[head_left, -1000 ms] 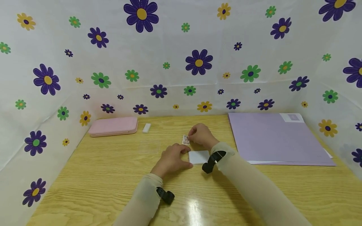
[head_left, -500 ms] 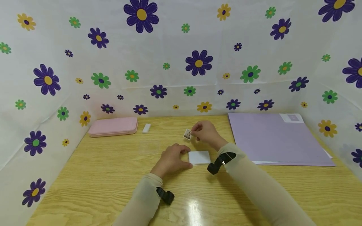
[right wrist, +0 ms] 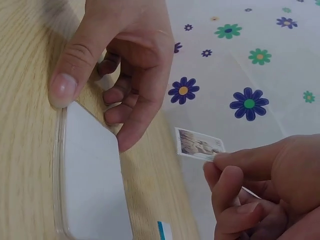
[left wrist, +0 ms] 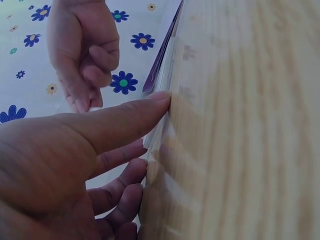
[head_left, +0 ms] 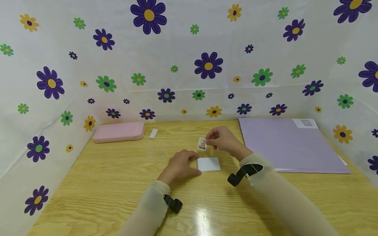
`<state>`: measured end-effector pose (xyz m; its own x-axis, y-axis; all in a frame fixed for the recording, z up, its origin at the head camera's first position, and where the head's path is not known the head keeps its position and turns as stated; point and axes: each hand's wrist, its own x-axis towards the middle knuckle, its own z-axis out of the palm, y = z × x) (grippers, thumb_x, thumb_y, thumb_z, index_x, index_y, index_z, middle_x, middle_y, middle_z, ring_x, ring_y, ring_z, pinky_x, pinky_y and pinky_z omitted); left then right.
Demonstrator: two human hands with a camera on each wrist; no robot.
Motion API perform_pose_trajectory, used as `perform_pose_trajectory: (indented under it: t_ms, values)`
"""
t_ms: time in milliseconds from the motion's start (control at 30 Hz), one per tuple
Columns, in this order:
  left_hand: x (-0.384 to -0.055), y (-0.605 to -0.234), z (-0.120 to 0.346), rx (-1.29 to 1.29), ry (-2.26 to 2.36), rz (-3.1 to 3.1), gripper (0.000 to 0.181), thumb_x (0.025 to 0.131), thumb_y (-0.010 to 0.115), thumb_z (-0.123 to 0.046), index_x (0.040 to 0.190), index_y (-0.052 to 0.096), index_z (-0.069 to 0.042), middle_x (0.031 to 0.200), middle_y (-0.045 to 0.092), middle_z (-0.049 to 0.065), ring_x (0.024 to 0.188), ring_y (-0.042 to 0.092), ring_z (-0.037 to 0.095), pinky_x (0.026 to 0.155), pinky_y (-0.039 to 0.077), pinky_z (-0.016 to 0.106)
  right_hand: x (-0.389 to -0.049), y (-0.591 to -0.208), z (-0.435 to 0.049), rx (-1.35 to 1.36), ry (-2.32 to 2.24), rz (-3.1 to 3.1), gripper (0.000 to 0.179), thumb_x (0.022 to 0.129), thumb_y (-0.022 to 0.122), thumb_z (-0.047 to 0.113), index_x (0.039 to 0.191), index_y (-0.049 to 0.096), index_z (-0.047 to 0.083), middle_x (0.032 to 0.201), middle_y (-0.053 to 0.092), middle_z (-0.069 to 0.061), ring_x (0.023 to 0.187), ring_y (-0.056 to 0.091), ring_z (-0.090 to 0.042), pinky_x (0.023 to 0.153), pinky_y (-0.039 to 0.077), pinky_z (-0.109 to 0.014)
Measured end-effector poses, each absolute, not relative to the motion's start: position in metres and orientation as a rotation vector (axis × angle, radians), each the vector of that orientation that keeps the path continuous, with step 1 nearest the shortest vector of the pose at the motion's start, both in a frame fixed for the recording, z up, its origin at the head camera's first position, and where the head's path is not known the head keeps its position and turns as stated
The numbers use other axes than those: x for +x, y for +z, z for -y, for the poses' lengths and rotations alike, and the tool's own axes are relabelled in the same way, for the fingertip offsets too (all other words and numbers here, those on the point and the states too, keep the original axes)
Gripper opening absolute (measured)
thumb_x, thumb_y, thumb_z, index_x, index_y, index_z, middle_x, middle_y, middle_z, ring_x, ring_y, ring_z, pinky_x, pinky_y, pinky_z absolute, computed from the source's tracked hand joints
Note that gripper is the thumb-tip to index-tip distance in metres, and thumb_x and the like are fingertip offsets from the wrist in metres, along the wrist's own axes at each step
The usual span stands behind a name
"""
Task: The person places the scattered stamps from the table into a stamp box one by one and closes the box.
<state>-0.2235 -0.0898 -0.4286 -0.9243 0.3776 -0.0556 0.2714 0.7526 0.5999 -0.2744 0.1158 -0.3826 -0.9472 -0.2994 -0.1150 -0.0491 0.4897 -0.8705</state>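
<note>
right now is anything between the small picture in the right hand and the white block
Nothing visible is in the way: in the head view, only bare tabletop shows between the small white-bordered picture, pinched in the right hand, and the clear-edged white block. The left hand grips the block's left side, off the direct path.

The table (head_left: 97, 183) is of light wood with visible grain. Taking the flat white box (head_left: 209, 164) on it as clock centre, a pink case (head_left: 119, 131) lies toward ten o'clock, a small white block (head_left: 153, 133) is nearer at ten, a thin clear piece (head_left: 156, 153) between nine and ten, and a lilac sheet (head_left: 286, 146) between two and three.
</note>
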Motion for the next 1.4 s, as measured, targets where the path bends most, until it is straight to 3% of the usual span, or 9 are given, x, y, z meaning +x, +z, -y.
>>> perform_pose_trajectory:
  t_ms: [767,1167,1400]
  values:
    - [-0.224,-0.428,0.090,0.520,0.926,-2.748,0.057,0.075,0.088,-0.032,0.125,0.066,-0.014,0.109,0.061,0.000,0.103,0.057,0.022,0.090,0.044,0.047,-0.260,-0.404,-0.118,-0.460,-1.259,-2.410,0.004,0.089,0.071,0.003,0.093,0.071,0.003,0.077,0.065,-0.006,0.060,0.051,-0.017,0.055,0.043,-0.028]
    - [-0.225,-0.429,0.090,0.535,0.905,-2.770,0.054,0.074,0.088,-0.033,0.122,0.068,-0.017,0.105,0.061,-0.002,0.099,0.057,0.020,0.086,0.044,0.045,-0.256,-0.412,-0.109,-0.548,-1.123,-2.565,0.004,0.086,0.073,0.003,0.086,0.071,0.007,0.079,0.063,0.000,0.074,0.055,-0.016,0.063,0.045,-0.029]
    - [-0.224,-0.428,0.090,0.539,0.908,-2.770,0.055,0.074,0.088,-0.033,0.123,0.067,-0.016,0.104,0.061,-0.002,0.099,0.057,0.020,0.085,0.044,0.044,-0.258,-0.417,-0.107,-0.596,-1.091,-2.596,0.007,0.085,0.074,0.002,0.084,0.070,0.007,0.075,0.062,0.001,0.071,0.054,-0.014,0.064,0.045,-0.029]
